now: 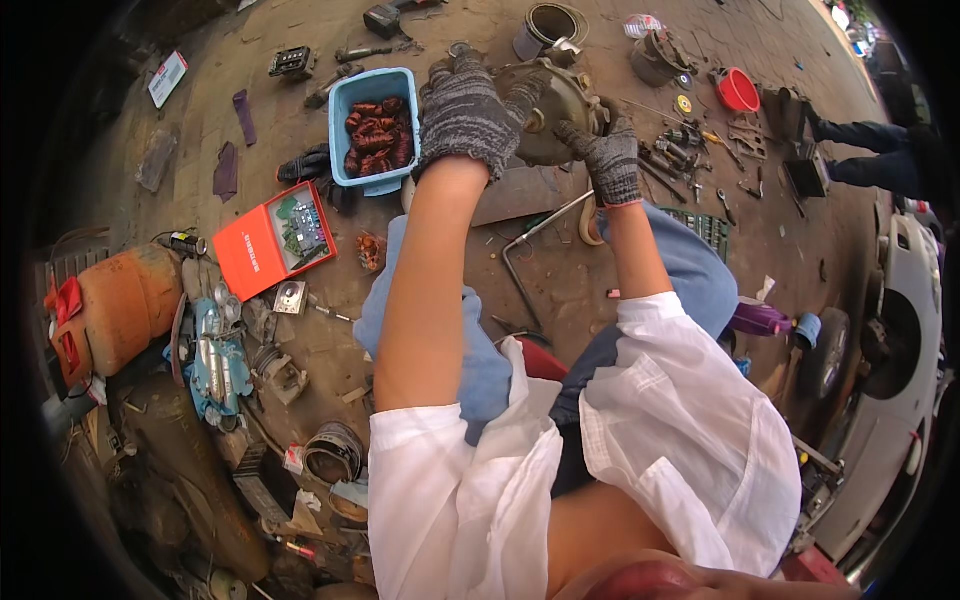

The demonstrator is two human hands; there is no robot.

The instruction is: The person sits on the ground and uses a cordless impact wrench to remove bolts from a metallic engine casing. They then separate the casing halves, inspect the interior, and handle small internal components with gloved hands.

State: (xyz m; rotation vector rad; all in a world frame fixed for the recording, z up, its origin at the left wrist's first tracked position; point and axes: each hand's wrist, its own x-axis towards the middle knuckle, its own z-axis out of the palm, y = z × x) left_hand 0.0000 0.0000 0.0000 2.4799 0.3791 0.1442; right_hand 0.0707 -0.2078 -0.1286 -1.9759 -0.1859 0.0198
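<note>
A round, greasy metal housing (562, 122) with a raised hub is in front of me, above the floor boards. My left hand (468, 118), in a dark grey knitted glove, grips its left side, with the thumb side reaching over the metal; the far fingertips are partly hidden. My right hand (608, 160), gloved alike, is closed on the housing's right edge with bent fingers. Just below the housing is a curved grey metal piece (515, 195). Left of my left hand stands a light blue plastic tub (372, 186) holding several bundles of copper wire coils (378, 135).
A bent metal bar (515, 270) lies between my knees. Sockets and tools (680, 150) are spread to the right, near a red bowl (738, 90). Left are an open red box (250, 255) with a circuit board and an orange gas cylinder (135, 305). Someone's legs (875, 155) are at far right.
</note>
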